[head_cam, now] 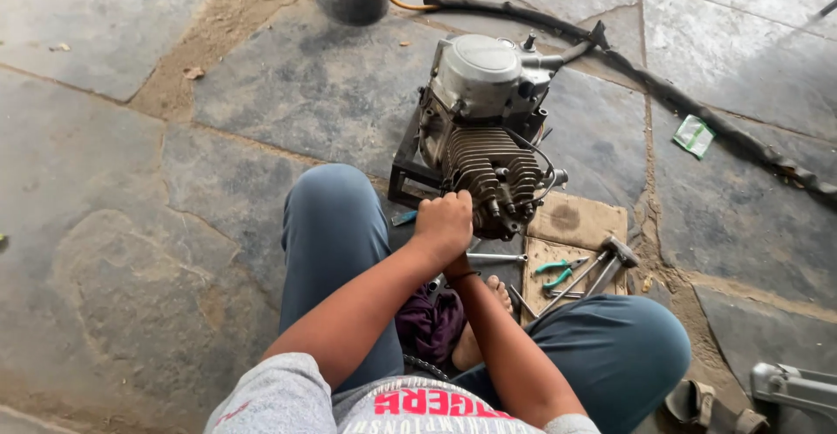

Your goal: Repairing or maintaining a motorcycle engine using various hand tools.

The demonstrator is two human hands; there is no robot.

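While the left hand (443,222) was clenched against the finned cylinder of the engine (482,129), the right hand's grip was hidden behind it. Set on a stand on the stone floor (131,225), the engine was judged heavy, rigid and oily, best held by its casing.

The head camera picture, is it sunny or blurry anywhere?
Head view: soft, even daylight, no hard shadows or glare; the engine and left hand look sharp; the stone floor curves slightly toward the edges from the wide lens; the right hand is hidden behind the left.
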